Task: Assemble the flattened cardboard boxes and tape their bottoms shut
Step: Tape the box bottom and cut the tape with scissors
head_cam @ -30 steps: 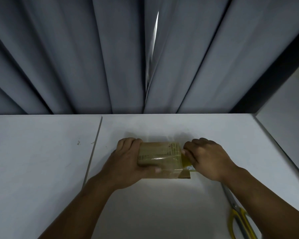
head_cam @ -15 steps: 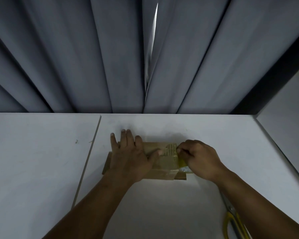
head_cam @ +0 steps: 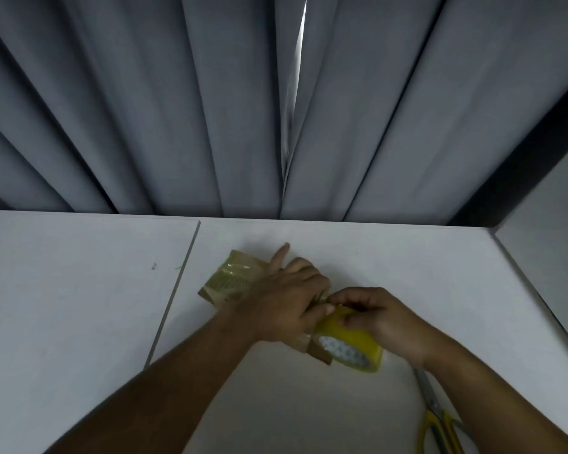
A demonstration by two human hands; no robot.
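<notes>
Single head-worn view, facing forward and down, seemingly close over the table (head_cam: 407,257), curtain (head_cam: 145,109) beyond.

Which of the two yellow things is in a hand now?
The tape roll, gripped by the right hand; the scissors lie on the table, in no hand.

Dim, soft-focus view (wide-angle bending at edges); daylight slits through the curtain (head_cam: 210,109).
</notes>
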